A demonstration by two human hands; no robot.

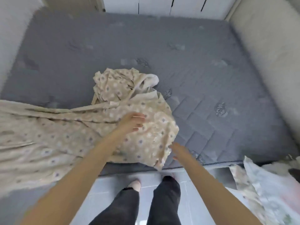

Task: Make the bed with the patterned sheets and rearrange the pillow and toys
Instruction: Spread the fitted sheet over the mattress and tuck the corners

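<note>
Patterned sheet: bunched at the mattress's near edge, trailing left. Light and limp, I judge; best taken by the hem. My left hand over it, right hand beside it: both released.

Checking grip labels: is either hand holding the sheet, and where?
Nothing is held: left hand and right hand are open by the patterned sheet.

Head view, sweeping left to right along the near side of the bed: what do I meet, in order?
Spread part of the patterned sheet → left hand over the sheet's bunched end → right hand near the sheet's edge → bare grey mattress → crumpled pale fabric beside the bed's near right corner.
</note>
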